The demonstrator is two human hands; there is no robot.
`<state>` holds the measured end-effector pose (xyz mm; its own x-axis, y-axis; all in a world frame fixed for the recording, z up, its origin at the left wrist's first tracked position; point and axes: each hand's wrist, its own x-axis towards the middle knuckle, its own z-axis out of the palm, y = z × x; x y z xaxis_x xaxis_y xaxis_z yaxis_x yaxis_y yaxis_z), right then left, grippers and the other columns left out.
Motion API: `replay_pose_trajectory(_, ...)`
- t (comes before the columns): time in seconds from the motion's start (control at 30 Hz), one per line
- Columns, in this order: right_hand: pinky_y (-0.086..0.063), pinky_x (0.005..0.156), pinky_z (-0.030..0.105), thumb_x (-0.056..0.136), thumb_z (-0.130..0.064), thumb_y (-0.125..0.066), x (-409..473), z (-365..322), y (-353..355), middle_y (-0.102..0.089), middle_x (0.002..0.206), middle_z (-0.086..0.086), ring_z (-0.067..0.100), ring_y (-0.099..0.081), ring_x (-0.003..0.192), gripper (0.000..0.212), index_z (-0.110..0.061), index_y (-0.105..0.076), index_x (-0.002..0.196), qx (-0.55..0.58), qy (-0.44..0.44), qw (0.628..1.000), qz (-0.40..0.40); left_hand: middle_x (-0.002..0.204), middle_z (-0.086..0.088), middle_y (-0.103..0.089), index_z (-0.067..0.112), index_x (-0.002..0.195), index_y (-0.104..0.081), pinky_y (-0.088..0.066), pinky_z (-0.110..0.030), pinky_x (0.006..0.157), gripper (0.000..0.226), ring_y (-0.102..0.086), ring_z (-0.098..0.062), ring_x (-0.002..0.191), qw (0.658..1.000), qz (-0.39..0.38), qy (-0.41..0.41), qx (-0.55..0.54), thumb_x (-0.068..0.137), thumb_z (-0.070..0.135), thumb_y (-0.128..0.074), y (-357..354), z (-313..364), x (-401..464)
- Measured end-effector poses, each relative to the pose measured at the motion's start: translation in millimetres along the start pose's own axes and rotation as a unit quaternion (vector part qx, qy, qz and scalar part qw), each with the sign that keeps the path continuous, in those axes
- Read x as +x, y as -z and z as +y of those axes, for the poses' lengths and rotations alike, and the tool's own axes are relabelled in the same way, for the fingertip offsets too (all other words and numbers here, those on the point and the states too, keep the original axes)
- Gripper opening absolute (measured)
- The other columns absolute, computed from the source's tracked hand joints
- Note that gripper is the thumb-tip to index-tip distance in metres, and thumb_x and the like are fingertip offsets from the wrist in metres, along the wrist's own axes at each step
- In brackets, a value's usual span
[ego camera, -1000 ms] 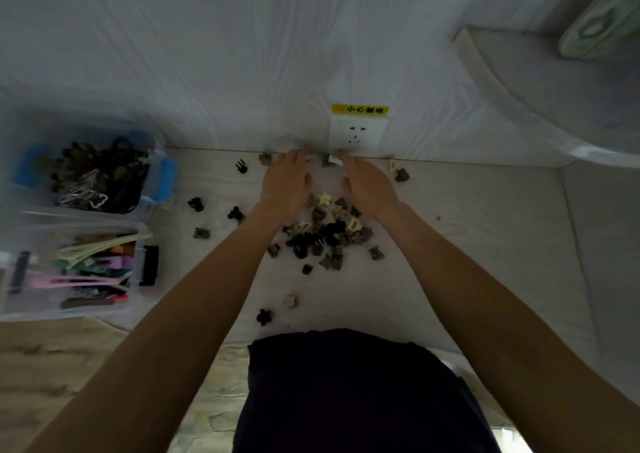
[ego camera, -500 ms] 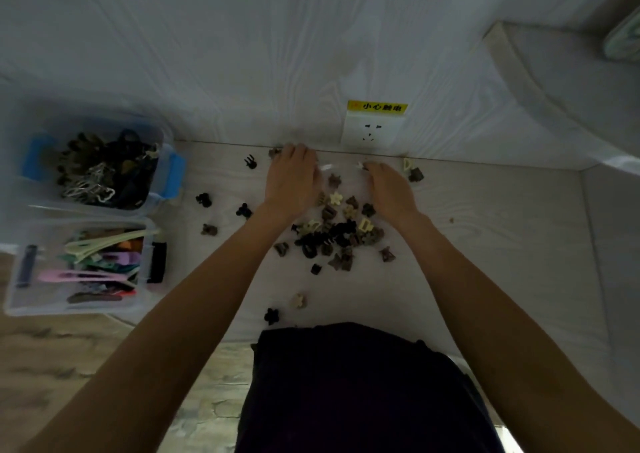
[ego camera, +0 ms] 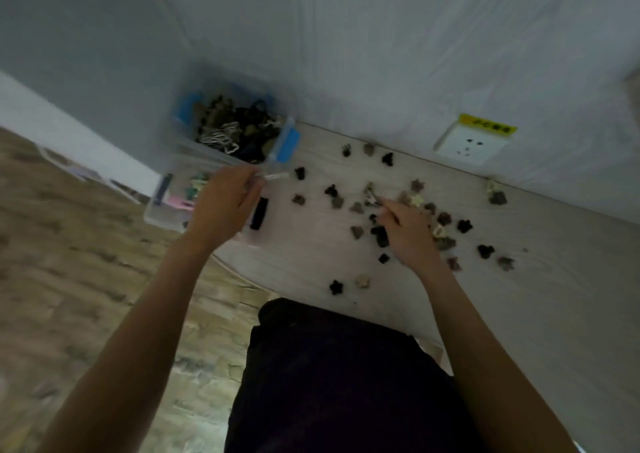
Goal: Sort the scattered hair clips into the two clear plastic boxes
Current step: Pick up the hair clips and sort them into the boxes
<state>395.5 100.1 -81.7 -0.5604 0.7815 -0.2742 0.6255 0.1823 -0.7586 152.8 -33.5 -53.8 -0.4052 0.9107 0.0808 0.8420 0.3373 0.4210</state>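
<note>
Dozens of small clips [ego camera: 381,236] lie beside the right grip [ego camera: 403,230], pinching one, while the left grip [ego camera: 225,199] carries a pale clip [ego camera: 277,176] boxward.

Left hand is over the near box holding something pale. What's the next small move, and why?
Probably release it into the near box: the left hand pinches a long pale clip over that box, which holds other long clips. The right hand already pinches another clip in the pile.
</note>
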Motion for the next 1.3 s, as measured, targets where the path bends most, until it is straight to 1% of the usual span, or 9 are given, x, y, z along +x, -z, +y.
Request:
replay_pose_trajectory(0.1,-0.037,0.055,0.019,0.097,-0.013,-0.042,-1.0,-39.6,-33.3,-0.063,0.086,0.017,0.022,-0.053,0.068,0.031,-0.009,-0.056,0.125,0.022,0.065,0.997,-0.033,0.089,-0.020,-0.064,0.002,0.096,-0.060,-0.034,-0.035,0.073,0.031,-0.059,-0.036,0.080,0.997,-0.029,-0.008,0.071,0.093,0.025,-0.039,11.0,-48.6,-10.9)
replay_pose_trajectory(0.23,-0.034,0.063,0.008,0.096,-0.012,-0.043,9.7,-89.7,-83.8,-0.054,0.086,0.007,0.015,-0.048,0.077,0.030,-0.010,-0.059,0.123,0.002,0.124,0.991,-0.047,0.091,-0.015,-0.064,0.008,0.094,-0.063,-0.036,-0.044,0.085,0.037,-0.059,-0.037,0.084,0.988,-0.075,-0.016,0.131,0.092,0.033,-0.035,7.1,-101.8,-26.2)
replay_pose_trajectory(0.33,-0.029,0.060,0.019,0.095,-0.008,-0.044,17.9,-120.6,-121.2,-0.056,0.089,0.014,0.019,-0.049,0.079,0.029,-0.005,-0.060,0.119,-0.026,0.157,0.986,-0.049,0.098,-0.013,-0.065,0.009,0.100,-0.064,-0.025,-0.039,0.101,0.035,-0.060,-0.033,0.096,0.993,-0.073,-0.020,0.086,0.085,0.034,-0.046,4.4,-118.1,-36.5)
replay_pose_trajectory(0.53,-0.040,0.083,0.038,0.093,-0.002,-0.043,31.1,-152.7,-177.8,-0.059,0.107,0.022,0.036,-0.054,0.097,0.029,0.001,-0.060,0.116,-0.122,0.177,0.976,-0.044,0.116,-0.017,-0.057,0.007,0.120,-0.053,-0.043,-0.045,0.091,0.034,-0.052,-0.036,0.106,0.997,-0.010,0.060,-0.056,0.086,0.010,-0.056,15.9,-128.1,-48.6)
replay_pose_trajectory(0.63,-0.033,0.102,0.041,0.088,-0.004,-0.052,34.7,-157.3,-192.8,-0.060,0.115,0.022,0.037,-0.050,0.112,0.031,0.002,-0.060,0.117,-0.177,0.228,0.956,-0.062,0.113,-0.016,-0.057,0.007,0.121,-0.051,-0.043,-0.039,0.085,0.037,-0.053,-0.033,0.102,0.995,0.042,0.058,-0.071,0.084,0.005,-0.056,20.2,-128.0,-46.5)
replay_pose_trajectory(0.8,-0.039,0.099,0.036,0.082,-0.004,-0.052,11.7,-141.8,-179.3,-0.063,0.112,0.012,0.028,-0.052,0.110,0.030,-0.006,-0.063,0.110,-0.120,0.260,0.957,0.049,0.109,-0.009,-0.061,0.010,0.114,-0.055,-0.037,-0.021,0.086,0.029,-0.055,-0.023,0.100,0.992,0.082,-0.014,-0.096,0.085,0.012,-0.053,27.4,-96.0,-34.8)
replay_pose_trajectory(0.97,-0.048,0.084,0.041,0.084,-0.017,-0.060,-44.4,-77.1,-135.0,-0.058,0.109,0.015,0.026,-0.046,0.103,0.038,-0.010,-0.056,0.122,-0.163,0.080,0.962,0.205,0.119,-0.006,-0.055,0.014,0.126,-0.048,-0.044,-0.029,0.089,0.039,-0.053,-0.019,0.105,0.967,-0.091,-0.137,-0.193,0.088,0.016,-0.054,-2.8,-22.2,-33.1)
replay_pose_trajectory(1.13,-0.051,0.079,0.043,0.065,-0.052,-0.076,-93.5,-10.2,-106.4,-0.030,0.132,0.012,0.035,-0.053,0.105,0.102,-0.025,-0.018,0.144,-0.132,-0.243,0.953,0.122,0.152,-0.020,-0.014,0.015,0.146,-0.012,-0.022,-0.046,0.112,0.076,-0.019,-0.037,0.138,0.977,-0.212,-0.033,0.002,0.085,0.028,-0.055,-63.0,17.0,-17.5)
replay_pose_trajectory(1.3,-0.050,0.076,0.040,0.062,-0.048,-0.080,-88.5,5.3,-117.9,-0.022,0.136,0.012,0.033,-0.056,0.100,0.119,-0.022,-0.001,0.147,-0.113,-0.253,0.959,0.061,0.153,-0.021,0.017,0.015,0.146,0.011,-0.010,-0.046,0.115,0.093,0.002,-0.043,0.141,0.966,-0.251,0.048,0.025,0.085,0.032,-0.058,-95.2,27.6,-0.1)
